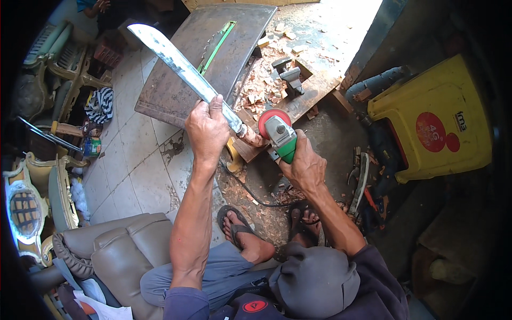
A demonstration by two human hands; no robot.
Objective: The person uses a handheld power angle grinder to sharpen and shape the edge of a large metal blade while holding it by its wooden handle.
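Observation:
A long machete (173,63) slants across the view, its tip toward the far left. My left hand (207,128) is closed around its blade near the handle, thumb along the flat. The handle (253,137) is reddish bare wood with a metal collar, pointing right. My right hand (306,162) grips a green and grey angle grinder (284,140) with a red disc (271,121). The disc sits right beside the handle; whether they touch I cannot tell. Both are over the near end of a wooden plank (314,96).
A metal vise (290,77) is fixed on the plank among wood chips (264,85). Beyond the machete is a table saw (176,90) with its toothed blade showing. A yellow plastic stool (392,101) lies at right, a brown cushioned seat (125,253) at lower left. Another person's hand (100,6) shows far left.

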